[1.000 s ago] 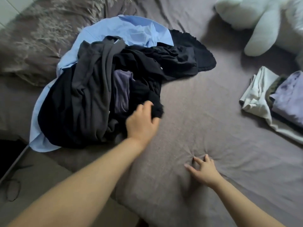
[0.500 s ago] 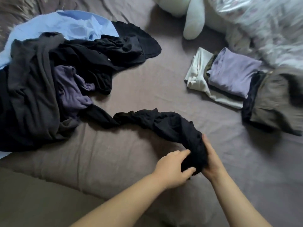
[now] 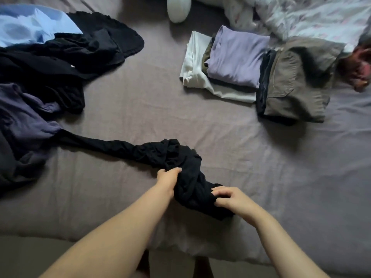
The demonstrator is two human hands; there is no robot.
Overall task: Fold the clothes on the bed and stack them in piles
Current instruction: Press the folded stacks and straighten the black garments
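Nearest, two bare forearms reach in over the near edge of the bed, which is covered in a grey-brown sheet. The left hand has its grip curled round a bunched part of the black garment, fingers buried in the cloth. The right hand pinches the near end of the same garment, its fingers bent over the fabric's edge. The garment is crumpled between the two hands, and from there a long twisted length trails left across the sheet to the unfolded heap at the left side of the bed.

That heap holds a dusky purple piece nearest, black and dark grey clothes behind it, and a light blue shirt at the far left corner.

On the far right lie folded clothes: a lilac top resting on an olive layer and a white piece, and just right of it, touching, a khaki-brown folded garment over something dark. Beyond them sit a pale patterned quilt and part of a white plush toy. A blurred reddish object shows at the right edge.
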